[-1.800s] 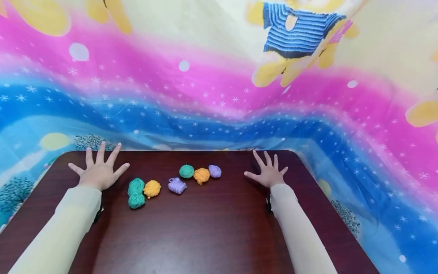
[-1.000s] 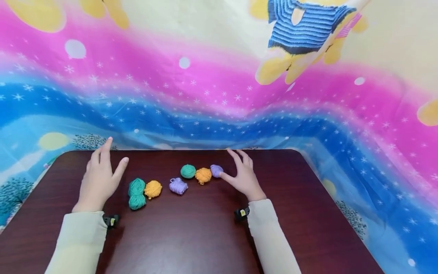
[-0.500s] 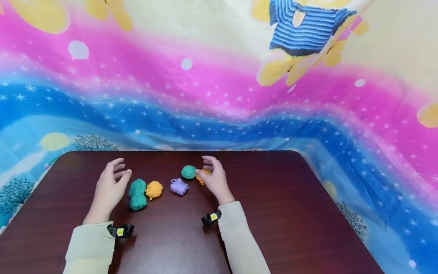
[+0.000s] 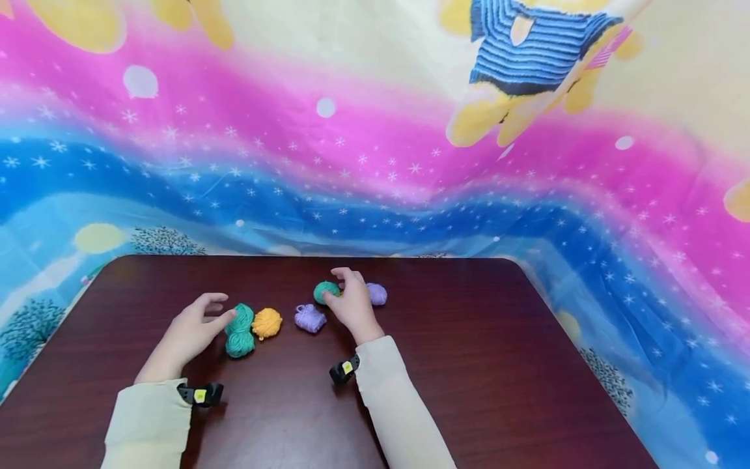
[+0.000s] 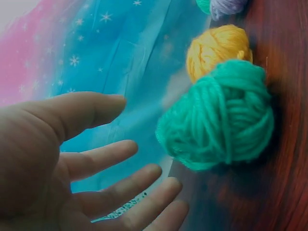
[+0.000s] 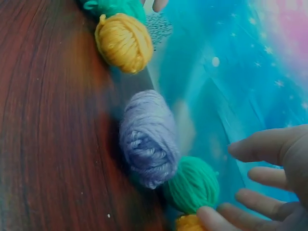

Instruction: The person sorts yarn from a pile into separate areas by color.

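Observation:
In the head view my left hand (image 4: 190, 329) is beside two green yarn balls, an upper green yarn ball (image 4: 239, 316) and a lower green yarn ball (image 4: 240, 345). The left wrist view shows its fingers loosely spread, with a gap before the green yarn (image 5: 216, 120). My right hand (image 4: 356, 307) hovers over the back row, fingers bent loosely and holding nothing. Its thumb overlaps a green yarn ball (image 4: 324, 292), and the hand mostly hides an orange yarn ball (image 6: 189, 224). A purple yarn ball (image 4: 377, 294) lies just right of that hand.
Between the hands lie an orange yarn ball (image 4: 267, 324) and a looped purple yarn ball (image 4: 309, 318). All rest on a dark reddish-brown table (image 4: 281, 404) with rounded far corners. Behind its far edge hangs a colourful printed cloth (image 4: 281, 169).
From spread flat at the table's sides, both hands have come inward. My right hand has travelled left over the back row; my left has moved right, close to the green yarn.

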`<state>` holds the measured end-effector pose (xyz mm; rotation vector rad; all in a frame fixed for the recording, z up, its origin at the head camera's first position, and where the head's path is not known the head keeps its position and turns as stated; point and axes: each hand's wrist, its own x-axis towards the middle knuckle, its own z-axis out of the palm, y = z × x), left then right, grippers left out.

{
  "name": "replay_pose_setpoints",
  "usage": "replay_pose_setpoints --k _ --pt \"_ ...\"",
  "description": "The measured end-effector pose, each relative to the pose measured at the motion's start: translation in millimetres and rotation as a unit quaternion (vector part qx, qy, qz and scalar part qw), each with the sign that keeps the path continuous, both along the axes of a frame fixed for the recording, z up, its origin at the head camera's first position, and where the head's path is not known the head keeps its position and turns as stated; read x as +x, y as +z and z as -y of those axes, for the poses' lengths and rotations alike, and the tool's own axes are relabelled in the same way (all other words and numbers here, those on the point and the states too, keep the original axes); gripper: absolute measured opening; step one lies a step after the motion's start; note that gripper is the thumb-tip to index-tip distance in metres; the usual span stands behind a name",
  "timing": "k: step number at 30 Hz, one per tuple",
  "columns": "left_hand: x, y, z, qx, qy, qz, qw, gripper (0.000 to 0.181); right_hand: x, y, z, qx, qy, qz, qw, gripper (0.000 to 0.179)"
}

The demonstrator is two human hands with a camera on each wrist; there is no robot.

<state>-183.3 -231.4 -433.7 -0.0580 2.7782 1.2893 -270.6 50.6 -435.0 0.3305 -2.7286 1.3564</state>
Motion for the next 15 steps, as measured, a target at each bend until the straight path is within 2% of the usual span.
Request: replay_pose_setpoints --k 8,15 --pt "-1.4 -3.7 4.5 0.016 -0.012 0.043 0.9989 0.072 -8.4 -0.7 15.2 0.115 -0.010 0.033 0.9927 0.051" --pt "-1.8 -6.3 -0.8 -0.003 -0.016 0.041 0.9990 0.079 -11.1 -6.0 24.8 0.154 -0.004 0.048 0.9868 0.052"
